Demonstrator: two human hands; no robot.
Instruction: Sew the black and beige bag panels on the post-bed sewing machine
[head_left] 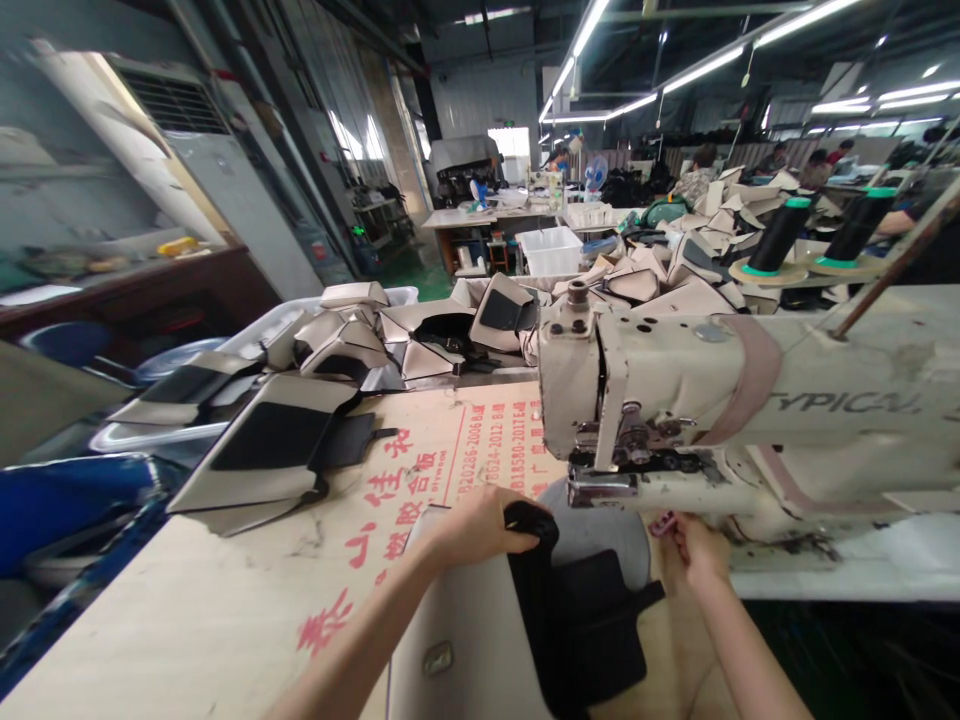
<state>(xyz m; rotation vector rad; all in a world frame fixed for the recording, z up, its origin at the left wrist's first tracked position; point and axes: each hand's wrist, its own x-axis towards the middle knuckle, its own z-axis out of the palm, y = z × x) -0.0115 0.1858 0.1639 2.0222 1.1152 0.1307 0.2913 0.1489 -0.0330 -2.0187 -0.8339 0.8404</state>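
A beige and black sewn piece, like a bag panel (480,640), lies on the plywood tabletop in front of me. A small metal fitting (438,657) sits on its beige side, and a black flap (600,620) spreads to the right. My left hand (484,525) is closed around the piece's black upper edge. Just right of it, below the sewing machine's arm, my right hand (699,548) pinches a small pinkish-purple tool (663,524) whose kind I cannot make out. The sewing machine (720,390) stands over a grey part of the piece.
One beige-black sewn piece (262,450) lies on the plywood (225,600) at left. Behind it, white tubs (405,296) hold heaped similar pieces. Black thread spools (780,235) stand on the machine. A blue-lined container (75,540) is at far left; people work in the background.
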